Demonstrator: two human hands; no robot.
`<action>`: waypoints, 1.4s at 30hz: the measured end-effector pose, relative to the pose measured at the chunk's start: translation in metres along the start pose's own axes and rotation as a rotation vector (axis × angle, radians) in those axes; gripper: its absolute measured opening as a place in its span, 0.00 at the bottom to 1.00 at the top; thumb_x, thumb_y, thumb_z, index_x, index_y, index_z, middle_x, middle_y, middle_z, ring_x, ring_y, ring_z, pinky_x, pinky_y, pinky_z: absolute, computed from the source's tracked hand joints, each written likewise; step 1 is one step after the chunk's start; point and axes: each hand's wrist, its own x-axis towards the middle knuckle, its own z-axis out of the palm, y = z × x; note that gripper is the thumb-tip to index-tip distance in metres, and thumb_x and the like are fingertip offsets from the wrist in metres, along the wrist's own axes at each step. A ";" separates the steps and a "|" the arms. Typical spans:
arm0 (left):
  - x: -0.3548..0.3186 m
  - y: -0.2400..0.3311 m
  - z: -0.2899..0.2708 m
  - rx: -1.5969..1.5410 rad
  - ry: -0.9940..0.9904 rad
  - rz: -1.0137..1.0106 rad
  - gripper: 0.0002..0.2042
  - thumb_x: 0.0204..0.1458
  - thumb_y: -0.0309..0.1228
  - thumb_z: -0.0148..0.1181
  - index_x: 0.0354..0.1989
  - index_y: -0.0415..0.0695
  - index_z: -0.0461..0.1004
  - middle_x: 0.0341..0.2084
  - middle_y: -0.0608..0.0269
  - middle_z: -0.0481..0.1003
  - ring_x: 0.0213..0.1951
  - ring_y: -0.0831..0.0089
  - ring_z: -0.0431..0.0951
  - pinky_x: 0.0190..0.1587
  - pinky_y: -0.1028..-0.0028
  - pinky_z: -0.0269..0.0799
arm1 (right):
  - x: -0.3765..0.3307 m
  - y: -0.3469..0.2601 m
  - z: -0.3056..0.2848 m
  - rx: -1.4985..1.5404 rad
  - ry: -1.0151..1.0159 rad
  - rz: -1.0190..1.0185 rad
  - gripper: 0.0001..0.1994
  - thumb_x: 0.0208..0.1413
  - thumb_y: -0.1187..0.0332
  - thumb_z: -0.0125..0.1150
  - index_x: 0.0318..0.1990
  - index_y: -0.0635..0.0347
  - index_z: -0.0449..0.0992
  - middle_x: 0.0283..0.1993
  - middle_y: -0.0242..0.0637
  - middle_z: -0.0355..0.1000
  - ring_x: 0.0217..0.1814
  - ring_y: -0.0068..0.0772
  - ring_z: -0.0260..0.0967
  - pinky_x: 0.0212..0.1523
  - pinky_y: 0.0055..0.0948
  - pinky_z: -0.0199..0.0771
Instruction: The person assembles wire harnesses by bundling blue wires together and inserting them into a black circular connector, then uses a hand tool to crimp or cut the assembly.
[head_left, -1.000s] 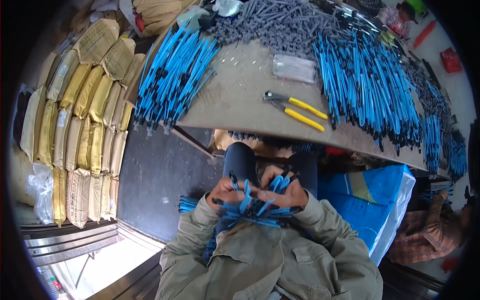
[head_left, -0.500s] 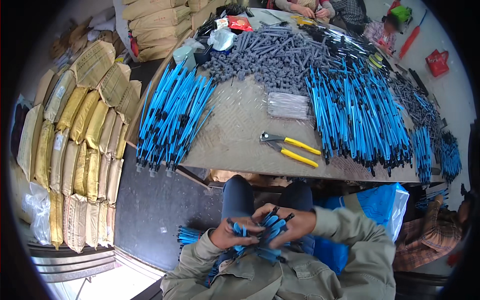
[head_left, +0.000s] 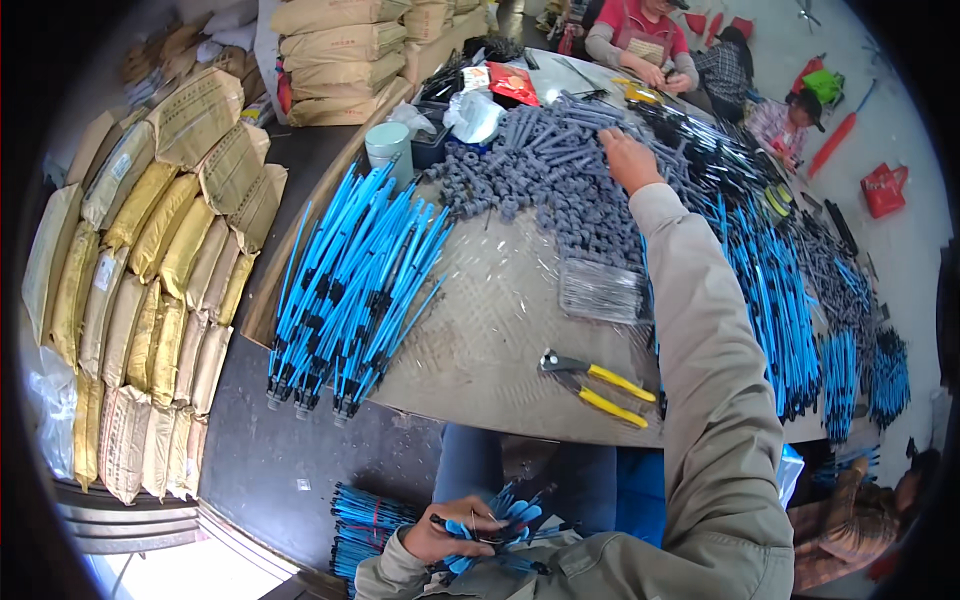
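far left, tan sacks stand stacked along the floor. next, a fan of blue rods lies on the counter. low in your lap, your left hand is clenched around a bunch of blue clips; half a second ago both hands worked that bunch together. yellow-handled pliers lie near the counter's front edge, just below a clear packet. your right hand has now left your lap and stretches far across the counter, resting on the heap of grey tubes; you cannot tell whether it grips one. more blue rods lie to the right.
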 end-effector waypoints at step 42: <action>-0.013 -0.002 0.064 0.177 0.087 0.069 0.21 0.29 0.22 0.69 0.38 0.35 0.76 0.29 0.53 0.77 0.31 0.68 0.76 0.35 0.75 0.70 | -0.353 -0.268 -0.247 2.249 -0.475 0.627 0.31 0.44 0.68 0.67 0.55 0.66 0.61 0.52 0.44 0.64 0.48 0.28 0.65 0.49 0.28 0.65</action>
